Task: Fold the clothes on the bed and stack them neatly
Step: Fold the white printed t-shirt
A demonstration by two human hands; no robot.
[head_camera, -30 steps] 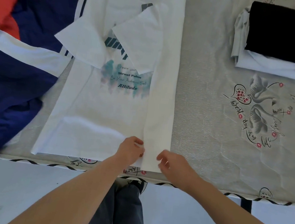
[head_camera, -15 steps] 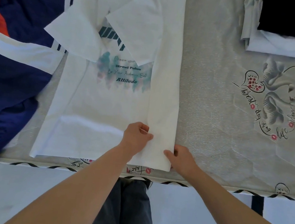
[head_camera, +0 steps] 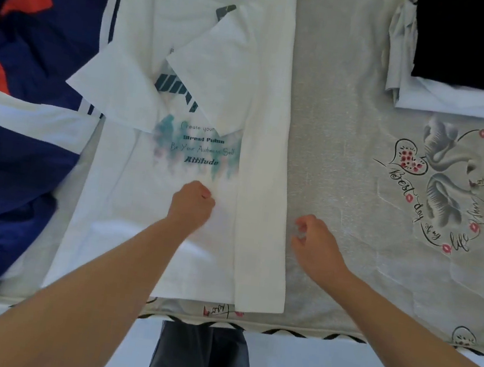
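Observation:
A white T-shirt (head_camera: 173,236) with a teal print lies flat on the bed (head_camera: 343,165), neck away from me. Its right side is folded inward as a long strip (head_camera: 264,186), and the right sleeve lies across the print. My left hand (head_camera: 192,204) rests on the shirt's middle below the print, fingers curled into a fist with no cloth visibly gathered in it. My right hand (head_camera: 316,241) is just right of the folded edge, over the bare mattress, fingers loosely curled and holding nothing.
A stack of folded clothes, black (head_camera: 477,44) on top of white (head_camera: 458,101), sits at the far right. A navy, red and white garment (head_camera: 18,131) lies spread out at the left. The bed's near edge (head_camera: 307,333) has a black zigzag trim.
Both hands have left the shirt's bottom hem. The left moved up onto the shirt's middle; the right let go of the folded edge and moved right, off the shirt.

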